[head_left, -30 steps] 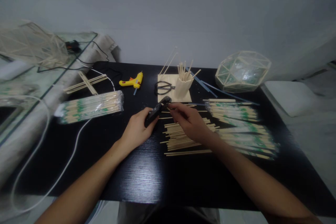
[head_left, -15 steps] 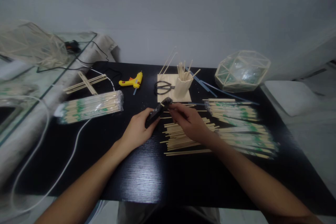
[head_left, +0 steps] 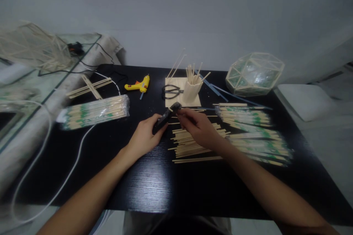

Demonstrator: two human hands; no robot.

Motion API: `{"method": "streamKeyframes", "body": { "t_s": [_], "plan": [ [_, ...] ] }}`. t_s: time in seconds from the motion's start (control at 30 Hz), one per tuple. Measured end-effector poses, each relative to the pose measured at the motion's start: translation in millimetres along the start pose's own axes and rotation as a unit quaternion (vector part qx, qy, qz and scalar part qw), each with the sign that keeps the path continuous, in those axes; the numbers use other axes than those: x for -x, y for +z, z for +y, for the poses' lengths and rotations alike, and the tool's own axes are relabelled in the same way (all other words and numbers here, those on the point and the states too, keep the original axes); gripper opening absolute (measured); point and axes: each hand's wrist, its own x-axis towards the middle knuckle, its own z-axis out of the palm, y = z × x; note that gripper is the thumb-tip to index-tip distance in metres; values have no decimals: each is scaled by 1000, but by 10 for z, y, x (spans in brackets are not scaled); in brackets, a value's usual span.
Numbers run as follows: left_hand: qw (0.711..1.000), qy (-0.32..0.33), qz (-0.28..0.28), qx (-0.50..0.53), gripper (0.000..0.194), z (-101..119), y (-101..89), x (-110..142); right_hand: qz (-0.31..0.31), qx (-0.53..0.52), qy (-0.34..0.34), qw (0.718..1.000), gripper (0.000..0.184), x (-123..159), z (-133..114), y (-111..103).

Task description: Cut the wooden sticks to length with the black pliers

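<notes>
My left hand (head_left: 146, 134) is closed round a black hand tool (head_left: 162, 120) whose exact kind I cannot make out. The tool tilts up to the right, and its dark head carries pale specks and a short, light sliver of wood. Fingers of my right hand (head_left: 194, 123) are pinched together at the head's right side; what lies between them is hidden. Under and beside that hand, many loose bamboo sticks (head_left: 183, 145) lie on the black table (head_left: 110, 169). Just beyond, scissors with black handles (head_left: 171, 91) rest on a wooden board (head_left: 171, 81).
A stick-built cup (head_left: 191, 92) full of sticks stands on the board. Behind my left hand lies a yellow glue gun (head_left: 139, 85). Wrapped stick packs lie left (head_left: 95, 112) and right (head_left: 259, 143). A faceted stick frame (head_left: 255, 74) sits back right; a white cable (head_left: 79, 150) loops left.
</notes>
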Motion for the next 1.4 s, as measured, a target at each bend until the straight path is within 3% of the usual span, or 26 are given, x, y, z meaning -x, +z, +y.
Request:
{"method": "streamKeyframes", "body": {
  "t_s": [0.2, 0.47, 0.73, 0.97, 1.23, 1.4],
  "plan": [
    [999, -23, 7, 21, 26, 2, -38, -10, -14, 21, 3, 1000, 23, -14, -11, -54],
    [979, -106, 128, 120, 33, -139, -71, -71, 43, -39, 33, 998, 23, -97, -65, -388],
    [963, -139, 108, 204, 35, -133, -42, -101, 118, -216, 99, 964, 26, -144, -120, -493],
    [962, -133, 109, 211, 35, -136, -48, -101, 166, -253, 69, 951, 27, -181, -48, -541],
    [992, -51, 71, 92, 32, -36, -35, -29, 59, -112, 38, 991, 29, -56, -134, -247],
    [998, -10, 49, 33, 27, 27, -21, 13, 25, -52, 8, 998, 26, 2, -105, -93]
  ]
}}
